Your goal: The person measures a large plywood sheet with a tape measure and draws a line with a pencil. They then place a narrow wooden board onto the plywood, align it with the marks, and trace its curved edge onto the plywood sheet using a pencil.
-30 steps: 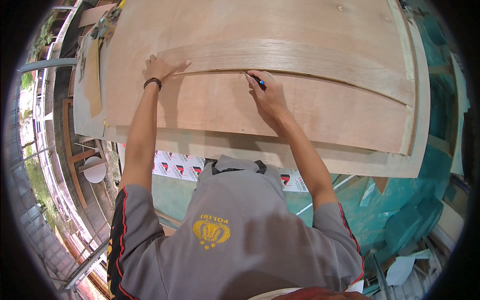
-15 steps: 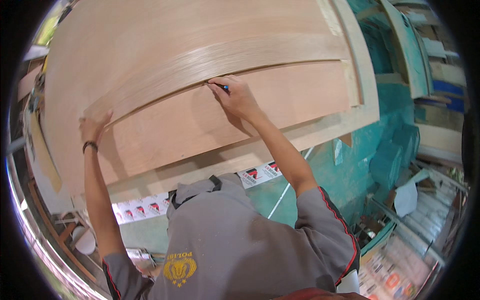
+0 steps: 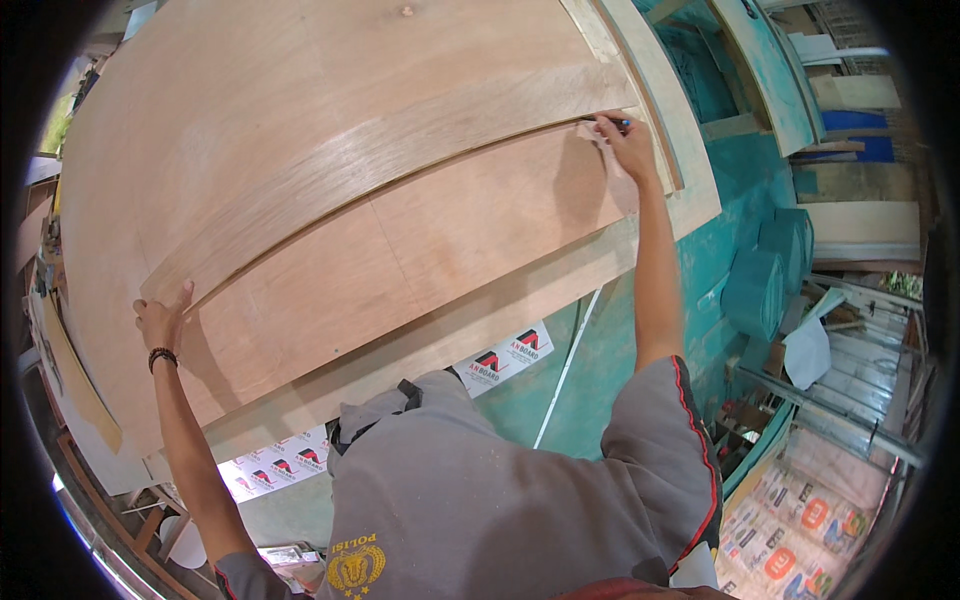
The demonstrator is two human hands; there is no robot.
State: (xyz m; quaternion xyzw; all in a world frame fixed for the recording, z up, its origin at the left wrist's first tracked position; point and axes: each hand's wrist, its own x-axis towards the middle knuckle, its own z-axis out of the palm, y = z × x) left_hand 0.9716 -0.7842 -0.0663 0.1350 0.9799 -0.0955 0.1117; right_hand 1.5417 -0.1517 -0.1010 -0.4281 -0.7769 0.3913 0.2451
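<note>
A long, thin wooden strip (image 3: 400, 150) lies across a large pinkish plywood sheet (image 3: 300, 290). At the strip's left end is my left hand (image 3: 160, 322), its thumb at the near edge and its fingers around the end, holding it down. My right hand (image 3: 634, 152) pinches a dark pen (image 3: 622, 124) with a blue end, close to the right end of the strip's near edge. The pen's tip is too small to make out. A thin line crosses the plywood in front of the strip's middle.
Pale boards (image 3: 655, 110) edge the right side of the sheet. Green rolled material (image 3: 755, 292) stands on the green floor beyond. Printed white sheets (image 3: 508, 358) show under the work's near edge. Wood pieces and metal rails clutter both sides.
My right hand has moved right with the pen, from the strip's middle to near its right end. My left hand stays at the left end. The view has shifted slightly.
</note>
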